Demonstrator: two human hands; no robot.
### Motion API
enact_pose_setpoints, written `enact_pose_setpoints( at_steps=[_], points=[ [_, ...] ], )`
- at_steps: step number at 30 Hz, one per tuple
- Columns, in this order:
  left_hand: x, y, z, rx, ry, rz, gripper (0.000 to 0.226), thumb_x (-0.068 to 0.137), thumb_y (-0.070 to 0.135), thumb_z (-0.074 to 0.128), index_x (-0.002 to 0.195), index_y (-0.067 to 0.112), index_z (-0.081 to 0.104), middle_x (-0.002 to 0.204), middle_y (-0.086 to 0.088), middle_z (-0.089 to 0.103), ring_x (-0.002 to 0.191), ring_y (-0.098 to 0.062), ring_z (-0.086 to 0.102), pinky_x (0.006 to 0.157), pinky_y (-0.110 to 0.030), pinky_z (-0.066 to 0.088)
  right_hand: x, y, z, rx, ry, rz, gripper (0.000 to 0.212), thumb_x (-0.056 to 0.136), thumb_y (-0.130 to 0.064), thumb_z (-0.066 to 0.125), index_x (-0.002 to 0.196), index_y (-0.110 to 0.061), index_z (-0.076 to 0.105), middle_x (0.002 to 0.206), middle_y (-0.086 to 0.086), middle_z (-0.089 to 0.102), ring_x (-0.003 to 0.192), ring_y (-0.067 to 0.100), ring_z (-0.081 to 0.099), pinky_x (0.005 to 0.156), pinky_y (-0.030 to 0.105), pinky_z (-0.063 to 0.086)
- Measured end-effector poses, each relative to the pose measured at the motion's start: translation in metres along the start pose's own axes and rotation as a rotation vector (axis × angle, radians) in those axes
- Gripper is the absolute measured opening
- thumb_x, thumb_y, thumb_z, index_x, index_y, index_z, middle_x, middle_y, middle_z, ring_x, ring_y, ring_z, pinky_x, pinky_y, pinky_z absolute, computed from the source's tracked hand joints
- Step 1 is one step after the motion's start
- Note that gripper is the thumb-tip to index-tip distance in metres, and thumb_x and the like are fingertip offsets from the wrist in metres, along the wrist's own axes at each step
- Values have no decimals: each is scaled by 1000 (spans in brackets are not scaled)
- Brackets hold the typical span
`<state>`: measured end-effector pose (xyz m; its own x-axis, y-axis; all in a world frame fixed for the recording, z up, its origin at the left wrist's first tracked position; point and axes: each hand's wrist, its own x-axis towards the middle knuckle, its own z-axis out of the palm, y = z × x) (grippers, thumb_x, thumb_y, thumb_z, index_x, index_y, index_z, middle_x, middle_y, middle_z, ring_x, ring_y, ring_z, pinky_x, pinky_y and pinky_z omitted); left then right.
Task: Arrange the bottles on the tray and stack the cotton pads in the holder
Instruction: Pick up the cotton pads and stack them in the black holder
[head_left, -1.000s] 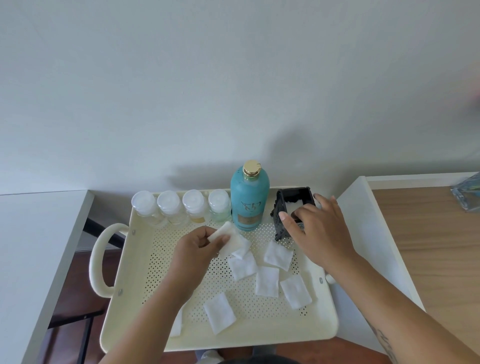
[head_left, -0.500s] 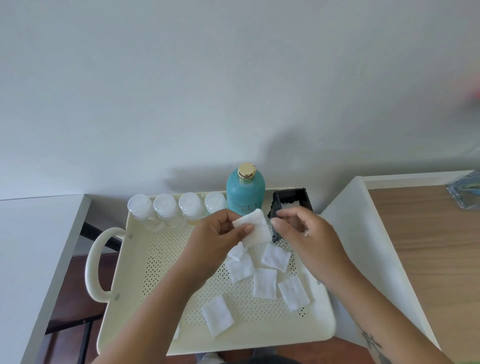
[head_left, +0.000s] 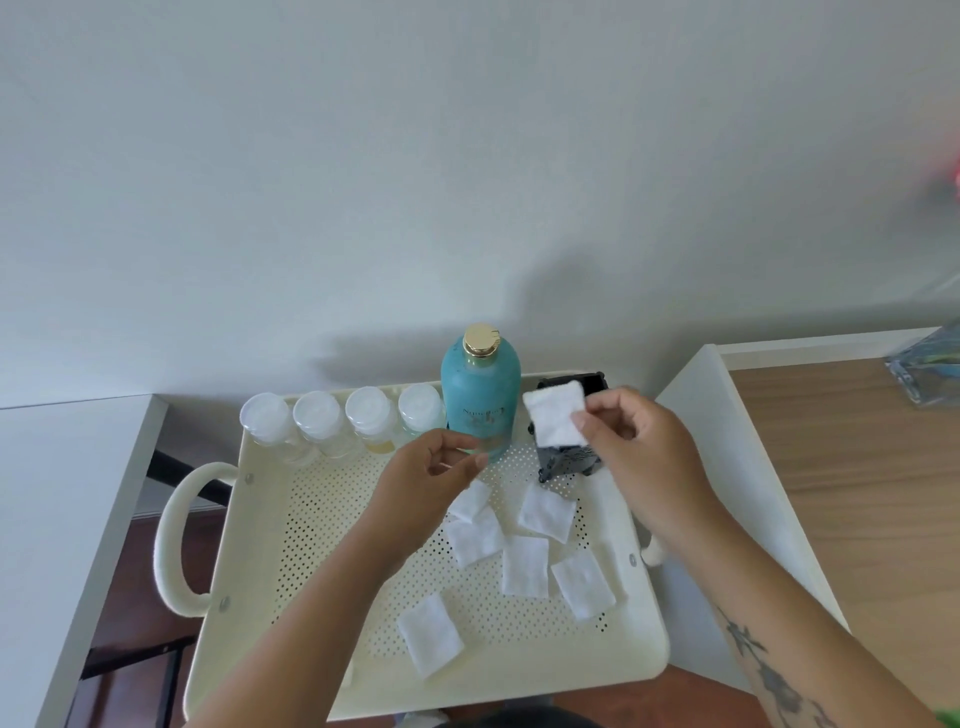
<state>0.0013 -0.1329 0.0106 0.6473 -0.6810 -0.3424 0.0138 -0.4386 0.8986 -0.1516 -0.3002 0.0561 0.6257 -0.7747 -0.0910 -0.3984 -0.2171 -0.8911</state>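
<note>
From the head view, a soft white square cotton pad (head_left: 555, 420) is pinched at its right edge by the right hand (head_left: 631, 452), raised just above the black holder (head_left: 569, 457) at the perforated cream tray's (head_left: 332, 525) back. The left hand (head_left: 426, 480) hovers mid-tray, fingers loosely curled and empty, over loose pads (head_left: 525, 565) lying beside the teal bottle (head_left: 480, 395).

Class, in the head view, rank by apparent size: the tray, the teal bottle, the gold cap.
1. Tray
2. Teal bottle
3. Gold cap
The gaps are plain, so nearness to the camera leaves no doubt.
</note>
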Motion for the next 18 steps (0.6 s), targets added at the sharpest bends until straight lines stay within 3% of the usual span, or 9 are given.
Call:
enact_pose_setpoints(
  at_steps=[4, 7, 12, 18],
  points=[
    [10, -34, -7, 269, 147, -25, 8, 89, 30, 68, 97, 28, 66, 90, 9, 70, 78, -7, 63, 65, -17, 43, 23, 11, -11, -145, 132, 8, 6, 89, -25, 66, 83, -26, 67, 73, -14, 63, 67, -4, 57, 58, 9, 37],
    [9, -57, -9, 449, 190, 39, 19, 90, 21, 68, 109, 20, 65, 108, 3, 67, 88, -13, 58, 76, -22, 46, 29, 15, -10, -194, 125, 1, 8, 89, -26, 65, 81, -26, 68, 75, -15, 64, 75, 1, 59, 61, 15, 40],
    [10, -67, -1, 718, 130, 155, 35, 92, 26, 63, 127, 22, 59, 130, 7, 59, 117, -21, 46, 93, -31, 43, 27, 13, 2, -324, 97, -46, 2, 90, -24, 65, 92, -23, 64, 78, -9, 66, 83, 21, 58, 71, 37, 49],
    [18, -71, 8, 870, 48, 188, 45, 94, 30, 59, 138, 27, 52, 143, 12, 50, 124, -20, 43, 101, -37, 44, 25, 13, 10, -701, 122, -240, 7, 90, -20, 62, 89, -15, 68, 78, -1, 68, 80, 29, 52, 63, 37, 44]
  ],
)
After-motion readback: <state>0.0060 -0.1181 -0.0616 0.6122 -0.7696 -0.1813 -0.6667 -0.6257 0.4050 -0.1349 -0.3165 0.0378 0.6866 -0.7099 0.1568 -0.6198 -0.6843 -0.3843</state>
